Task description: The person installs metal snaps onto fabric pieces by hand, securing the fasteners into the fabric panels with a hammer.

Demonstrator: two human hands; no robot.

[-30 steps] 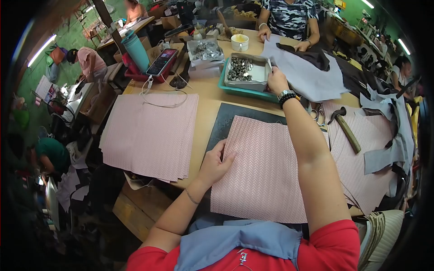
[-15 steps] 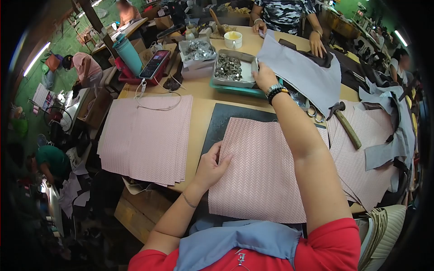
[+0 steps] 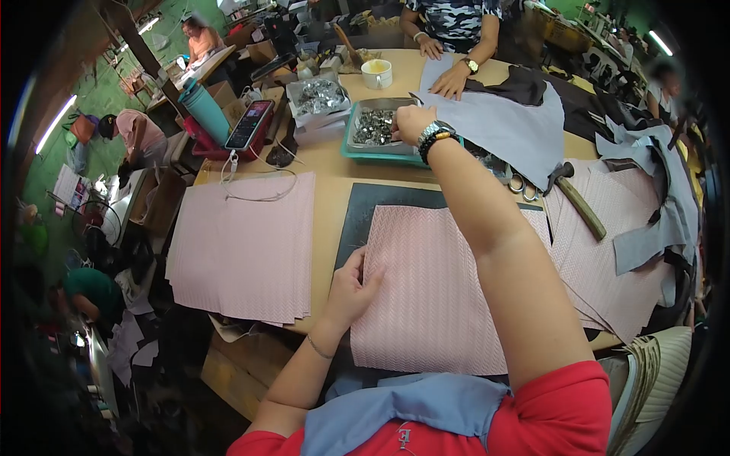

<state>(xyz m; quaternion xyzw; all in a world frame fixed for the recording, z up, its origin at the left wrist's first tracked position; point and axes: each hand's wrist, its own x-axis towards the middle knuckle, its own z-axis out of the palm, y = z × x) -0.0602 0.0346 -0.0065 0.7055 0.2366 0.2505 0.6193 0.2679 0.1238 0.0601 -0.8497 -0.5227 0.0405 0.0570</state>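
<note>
A pink sheet with a woven herringbone texture (image 3: 430, 296) lies before me, partly over a dark board (image 3: 365, 207). My left hand (image 3: 355, 286) grips its left edge, thumb on top and the other fingers partly hidden beneath. Reaching across the table, my right hand (image 3: 414, 125) is at a grey box (image 3: 395, 104) that sits in a teal tray (image 3: 380, 155). Its fingers are curled down at small shiny metal pieces (image 3: 372, 128); whatever is between the fingertips is hidden.
Stacked pink sheets (image 3: 243, 243) lie left, under a cable. A hammer (image 3: 582, 201) rests on more sheets at right, near scissors (image 3: 523, 187). Behind stand a white cup (image 3: 376, 74), a phone (image 3: 249, 125) and a bag of metal parts (image 3: 319, 97). Across, a person's hands touch grey material (image 3: 509, 129).
My right hand has gone from the box's right rim to the metal pieces inside. The person opposite has moved a hand left over the grey material. My left hand keeps its grip.
</note>
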